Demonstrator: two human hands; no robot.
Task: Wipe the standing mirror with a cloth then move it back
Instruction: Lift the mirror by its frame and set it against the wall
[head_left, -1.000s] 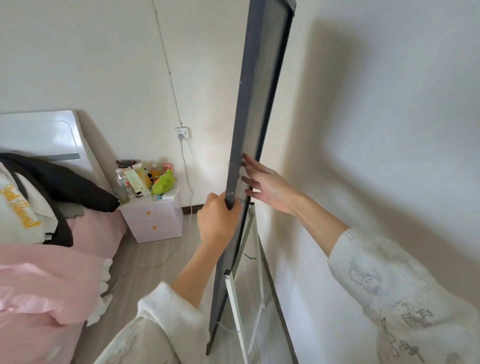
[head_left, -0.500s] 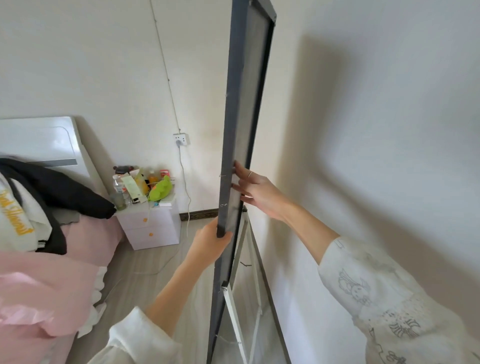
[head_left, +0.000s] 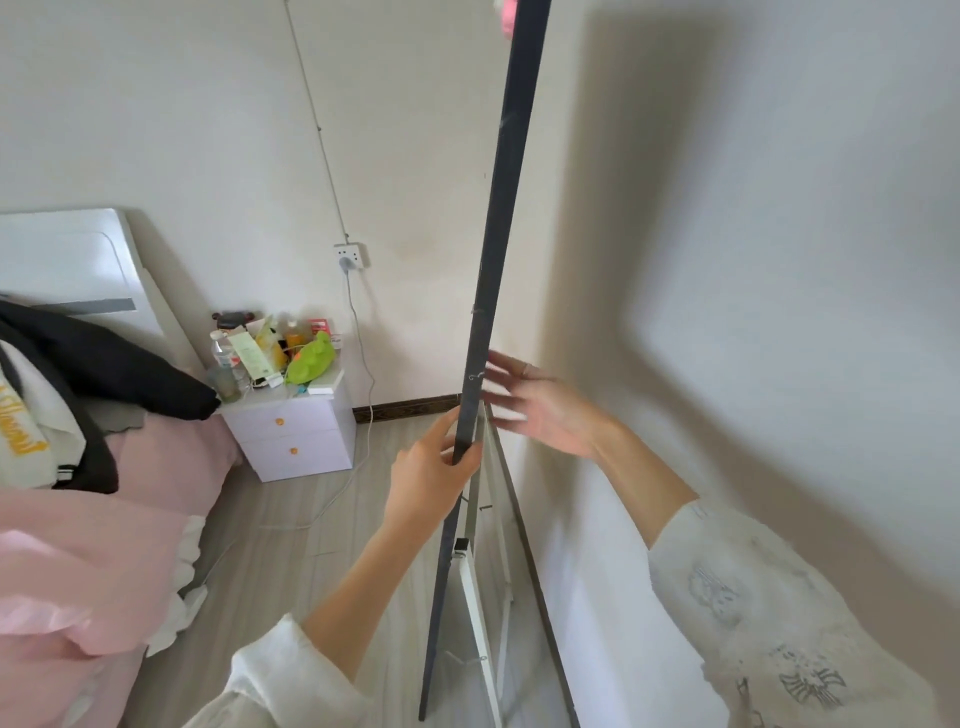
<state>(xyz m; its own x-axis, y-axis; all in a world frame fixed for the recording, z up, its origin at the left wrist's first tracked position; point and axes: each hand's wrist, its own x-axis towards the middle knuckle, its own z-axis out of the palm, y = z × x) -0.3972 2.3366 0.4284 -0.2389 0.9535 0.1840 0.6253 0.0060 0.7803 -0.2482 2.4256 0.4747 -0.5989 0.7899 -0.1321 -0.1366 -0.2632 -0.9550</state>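
The standing mirror (head_left: 498, 218) is a tall panel with a dark frame, seen almost edge-on, upright close to the right wall. Its white folding stand (head_left: 480, 613) leans behind it near the floor. My left hand (head_left: 431, 473) grips the mirror's near edge at about mid height. My right hand (head_left: 540, 405) is behind the mirror, fingers spread, blurred, and apart from the frame or just brushing it. A bit of pink (head_left: 506, 18), perhaps the cloth, shows at the top edge beside the frame.
A white nightstand (head_left: 296, 436) crowded with bottles stands against the back wall. A bed with pink bedding (head_left: 78, 561) and dark clothes fills the left. A charger cable (head_left: 358, 338) hangs from a wall socket to the wood floor. The right wall is close.
The mirror has turned further, now edge-on and nearer the right wall. My right hand has come off its back and opened. My left hand keeps its grip lower on the edge.
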